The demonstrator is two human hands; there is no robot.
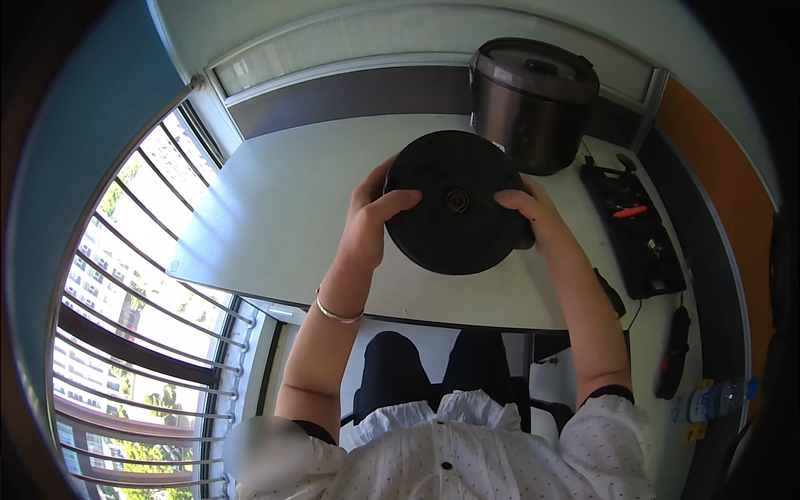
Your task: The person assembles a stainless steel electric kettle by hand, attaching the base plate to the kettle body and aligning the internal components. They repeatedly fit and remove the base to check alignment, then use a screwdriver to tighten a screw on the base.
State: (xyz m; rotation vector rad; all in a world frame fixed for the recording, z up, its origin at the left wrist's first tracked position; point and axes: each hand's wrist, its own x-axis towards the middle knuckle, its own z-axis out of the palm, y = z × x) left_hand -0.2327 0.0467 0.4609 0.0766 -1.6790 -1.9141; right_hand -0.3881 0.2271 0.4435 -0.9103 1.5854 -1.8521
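Note:
Above the desk, I hold up a round black object (454, 242) that looks like the underside of an electric kettle or its base. At its centre sits a small ringed metal fitting, and a short black tab sticks out at its lower right edge. My left hand (372, 208) grips the left rim with the thumb lying across the flat face. My right hand (537, 212) grips the opposite rim, thumb pressed on the face as well. The fingers of both hands are mostly hidden behind it.
A large dark brown rice cooker (533, 108) stands at the back right of the white desk (308, 192). Right of it lies an open black tool case (642, 225) with a red-handled tool. A black pouch (673, 354) and a blue-capped water bottle (712, 402) lie nearer. A barred window fills the left.

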